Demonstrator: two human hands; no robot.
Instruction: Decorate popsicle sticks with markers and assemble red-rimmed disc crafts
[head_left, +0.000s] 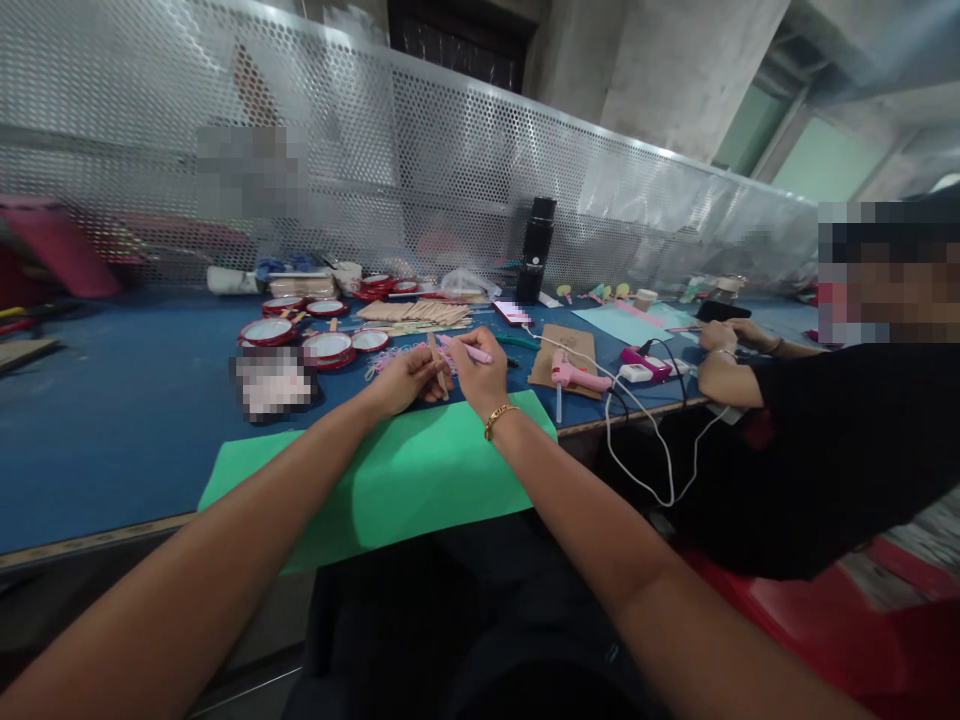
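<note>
My left hand [403, 382] is closed round a wooden craft stick [434, 356], which stands roughly upright in its fingers. A pink pen [475, 351] is gripped in my right hand [481, 378], its tip end pointing left towards the stick. Both hands are close together above the near edge of a green sheet [420, 465] that hangs over the table edge. Pink and purple strands [381, 362] lie just behind my left hand. Farther back is a pile of flat wooden craft sticks [416, 312].
Red-rimmed round pieces [328, 347] lie at left on the blue table [135, 400]. A black bottle [535, 255] stands behind. To the right are a pink glue gun [577, 375] on cardboard [566, 345], white cables [645, 460] and a co-worker's hands [724, 340].
</note>
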